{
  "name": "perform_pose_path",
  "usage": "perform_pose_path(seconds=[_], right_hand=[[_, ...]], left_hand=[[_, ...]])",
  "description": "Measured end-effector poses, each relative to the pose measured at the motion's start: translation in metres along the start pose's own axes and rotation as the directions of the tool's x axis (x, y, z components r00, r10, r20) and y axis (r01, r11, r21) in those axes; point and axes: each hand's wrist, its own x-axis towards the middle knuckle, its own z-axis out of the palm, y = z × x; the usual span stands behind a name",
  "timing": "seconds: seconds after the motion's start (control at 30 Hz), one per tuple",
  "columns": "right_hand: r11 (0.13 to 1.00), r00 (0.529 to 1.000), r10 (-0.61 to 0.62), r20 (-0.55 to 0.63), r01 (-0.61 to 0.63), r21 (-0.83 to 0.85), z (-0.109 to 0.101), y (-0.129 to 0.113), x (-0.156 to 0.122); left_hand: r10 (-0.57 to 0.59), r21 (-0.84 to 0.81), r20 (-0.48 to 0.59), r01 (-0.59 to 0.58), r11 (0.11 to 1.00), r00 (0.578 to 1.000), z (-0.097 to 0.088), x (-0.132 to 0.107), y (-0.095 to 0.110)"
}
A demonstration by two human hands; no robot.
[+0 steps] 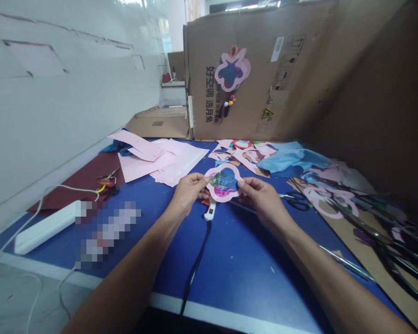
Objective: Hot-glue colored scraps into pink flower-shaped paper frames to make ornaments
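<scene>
My left hand (187,195) and my right hand (261,202) hold opposite sides of a pink paper flower-shaped cutout (224,182), pinching it between fingers and thumbs. Its centre is a glossy film in blue, green and magenta. Just below the cutout, a white hot glue gun (209,211) lies on the blue table (237,273), partly hidden behind my hands, with its black cord (195,264) running toward me. Black-handled scissors (297,201) lie right of my right hand.
Pink paper sheets (163,160) and blue fabric (292,157) lie across the table's far side. A white power strip (45,227) sits at the left, near a pixelated patch. A cardboard box (264,79) stands behind, with a pink flower (232,69) attached.
</scene>
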Motion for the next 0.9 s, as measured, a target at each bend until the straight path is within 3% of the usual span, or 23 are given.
perform_pose_path(seconds=[0.1, 0.23, 0.53, 0.7, 0.9], right_hand=[[1.0, 0.999, 0.013, 0.031, -0.012, -0.027, -0.001, 0.002, 0.0], [0.999, 0.997, -0.032, 0.071, 0.034, -0.022, -0.003, 0.0, 0.001], [0.995, 0.996, -0.09, 0.024, 0.089, 0.045, -0.002, -0.009, -0.002], [0.993, 0.993, -0.119, -0.003, 0.119, 0.006, 0.001, -0.006, -0.004], [0.995, 0.994, -0.098, 0.052, 0.099, -0.017, 0.004, -0.007, -0.009]], left_hand=[[0.033, -0.026, -0.014, -0.033, 0.999, 0.999, -0.001, 0.001, 0.0], [0.065, -0.003, 0.062, -0.065, 0.998, 0.996, 0.0, -0.002, 0.001], [0.035, 0.055, 0.191, -0.047, 0.997, 0.981, 0.005, -0.006, -0.002], [0.039, 0.044, 0.19, -0.048, 0.998, 0.981, 0.009, -0.007, -0.002], [0.082, 0.072, 0.152, -0.094, 0.993, 0.985, 0.011, -0.008, -0.001]])
